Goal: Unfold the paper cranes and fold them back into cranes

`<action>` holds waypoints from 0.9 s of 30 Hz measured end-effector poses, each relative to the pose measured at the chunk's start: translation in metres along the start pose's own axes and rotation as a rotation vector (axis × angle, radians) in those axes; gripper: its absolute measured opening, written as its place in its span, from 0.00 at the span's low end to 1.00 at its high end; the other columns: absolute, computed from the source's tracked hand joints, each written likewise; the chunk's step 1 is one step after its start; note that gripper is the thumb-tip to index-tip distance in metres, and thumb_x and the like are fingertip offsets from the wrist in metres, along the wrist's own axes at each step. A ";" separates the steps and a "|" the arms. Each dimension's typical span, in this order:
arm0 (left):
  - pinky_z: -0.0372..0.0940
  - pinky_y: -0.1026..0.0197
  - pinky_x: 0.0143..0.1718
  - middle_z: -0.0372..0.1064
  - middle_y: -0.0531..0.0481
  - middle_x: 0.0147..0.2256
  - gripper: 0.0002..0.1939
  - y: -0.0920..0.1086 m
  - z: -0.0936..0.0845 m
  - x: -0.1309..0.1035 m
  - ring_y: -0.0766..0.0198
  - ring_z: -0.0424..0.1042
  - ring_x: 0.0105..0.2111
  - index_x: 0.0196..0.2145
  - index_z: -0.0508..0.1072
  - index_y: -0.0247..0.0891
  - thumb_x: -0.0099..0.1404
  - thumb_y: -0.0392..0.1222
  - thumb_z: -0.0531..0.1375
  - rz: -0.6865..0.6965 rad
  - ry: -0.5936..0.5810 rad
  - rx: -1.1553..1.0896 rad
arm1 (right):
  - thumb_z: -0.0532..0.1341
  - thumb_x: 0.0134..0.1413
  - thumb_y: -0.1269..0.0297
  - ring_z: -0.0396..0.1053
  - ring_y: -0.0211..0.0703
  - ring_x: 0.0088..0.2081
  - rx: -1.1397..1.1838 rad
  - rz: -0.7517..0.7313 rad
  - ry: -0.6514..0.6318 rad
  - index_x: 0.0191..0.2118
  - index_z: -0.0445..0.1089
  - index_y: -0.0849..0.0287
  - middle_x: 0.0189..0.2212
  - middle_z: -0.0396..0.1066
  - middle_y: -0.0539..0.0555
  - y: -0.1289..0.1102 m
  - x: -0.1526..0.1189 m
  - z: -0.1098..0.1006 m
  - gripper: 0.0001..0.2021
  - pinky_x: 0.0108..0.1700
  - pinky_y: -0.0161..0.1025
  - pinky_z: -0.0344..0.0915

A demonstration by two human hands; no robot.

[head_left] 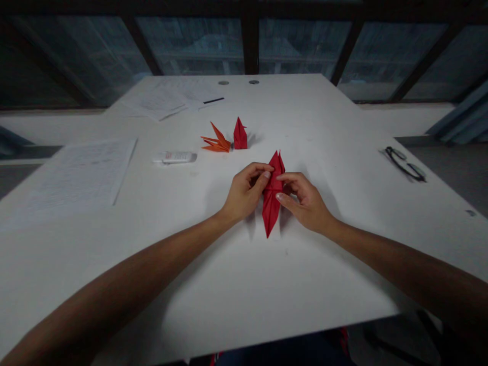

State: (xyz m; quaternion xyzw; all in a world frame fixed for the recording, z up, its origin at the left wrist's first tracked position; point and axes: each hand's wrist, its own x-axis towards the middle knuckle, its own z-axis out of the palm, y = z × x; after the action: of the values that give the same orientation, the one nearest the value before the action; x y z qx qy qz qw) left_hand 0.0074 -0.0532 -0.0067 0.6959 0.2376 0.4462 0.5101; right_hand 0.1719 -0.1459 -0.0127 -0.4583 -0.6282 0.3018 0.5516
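Between my two hands is a folded red origami paper (271, 206), long and diamond-shaped, with a crease across its middle. Its lower point faces me, and two narrow tips split apart at the far end. My left hand (246, 189) pinches its left edge between thumb and fingers. On the opposite edge, the thumb and index finger of my right hand (303, 198) close on the paper. Just beyond stand a red origami piece (240, 134) with a pointed top and an orange origami piece (217, 142) with several spread points.
A white tube (174, 157) lies left of the origami. Written sheets (76, 170) cover the table's left side, with more papers (163, 96) and a dark pen (213, 100) farther back. Black-framed glasses (404, 163) rest near the right edge of the white table (213, 300).
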 end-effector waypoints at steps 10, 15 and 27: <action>0.69 0.61 0.43 0.74 0.45 0.47 0.26 0.001 -0.008 -0.005 0.61 0.74 0.44 0.57 0.71 0.42 0.63 0.42 0.69 0.012 -0.229 -0.156 | 0.66 0.59 0.69 0.72 0.45 0.40 -0.103 0.010 0.158 0.50 0.73 0.51 0.41 0.75 0.52 0.006 0.000 0.002 0.14 0.48 0.47 0.70; 0.70 0.62 0.38 0.76 0.46 0.41 0.20 -0.001 -0.005 -0.004 0.63 0.76 0.37 0.53 0.76 0.41 0.64 0.42 0.69 0.067 -0.151 -0.032 | 0.65 0.63 0.65 0.71 0.45 0.41 -0.184 -0.064 0.207 0.49 0.74 0.49 0.43 0.75 0.52 0.000 0.001 0.000 0.10 0.48 0.47 0.69; 0.67 0.67 0.31 0.73 0.50 0.34 0.08 0.003 -0.010 -0.003 0.69 0.70 0.31 0.45 0.80 0.40 0.69 0.35 0.65 0.665 0.065 0.521 | 0.62 0.69 0.59 0.73 0.41 0.35 -0.156 -0.108 0.172 0.52 0.75 0.48 0.39 0.77 0.51 0.001 -0.001 -0.004 0.10 0.41 0.43 0.72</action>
State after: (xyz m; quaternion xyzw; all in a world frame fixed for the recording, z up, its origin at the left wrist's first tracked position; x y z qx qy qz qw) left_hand -0.0033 -0.0519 -0.0049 0.8258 0.1209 0.5333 0.1377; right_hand 0.1762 -0.1471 -0.0134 -0.4896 -0.6238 0.1816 0.5815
